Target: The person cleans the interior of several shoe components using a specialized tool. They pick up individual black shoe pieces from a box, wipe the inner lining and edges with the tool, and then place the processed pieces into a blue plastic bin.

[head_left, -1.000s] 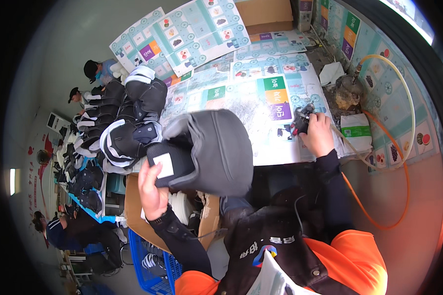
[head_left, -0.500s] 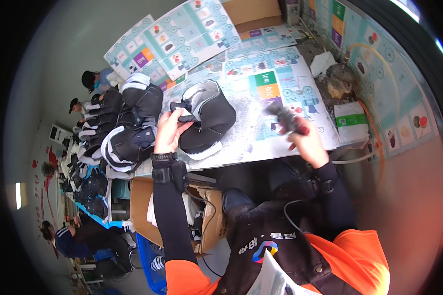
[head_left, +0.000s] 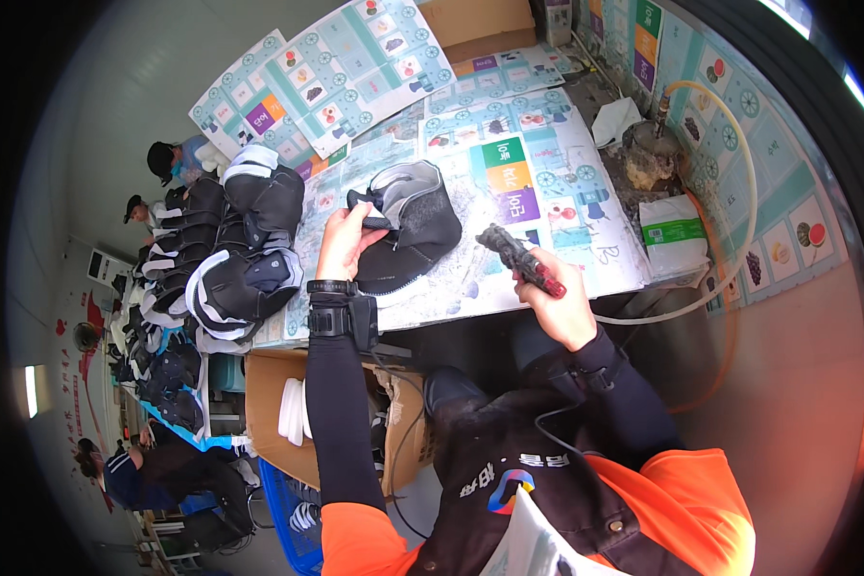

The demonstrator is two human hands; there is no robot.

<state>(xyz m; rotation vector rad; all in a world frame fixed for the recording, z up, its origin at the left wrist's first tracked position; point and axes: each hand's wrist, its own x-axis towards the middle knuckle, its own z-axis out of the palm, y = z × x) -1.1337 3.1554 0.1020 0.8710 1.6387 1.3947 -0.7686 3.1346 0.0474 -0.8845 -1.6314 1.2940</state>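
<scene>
A black shoe upper (head_left: 420, 230) with a pale grey lining stands on the paper-covered table (head_left: 557, 278). My left hand (head_left: 342, 240) pinches its dark flap, probably the tongue, at the left side of its opening. To the right of the upper, my right hand (head_left: 559, 296) is closed around a dark, crusted hand tool (head_left: 511, 252) with a red end. The tool is above the table, apart from the upper, and its tip points up and left. A pale hose (head_left: 682, 313) runs from the right toward my right hand.
Several similar uppers (head_left: 245, 288) are piled at the left. A crusted pot (head_left: 651, 154) stands at the back right, with a white-and-green packet (head_left: 672, 235) nearer. Below the table are a cardboard box (head_left: 269, 422) and blue basket (head_left: 283, 504). Other people (head_left: 163, 480) sit farther left.
My right hand has brought the tool leftward and a little lower, closer to the upper. My left hand still grips the flap, which now looks folded differently. The whole view has shifted slightly.
</scene>
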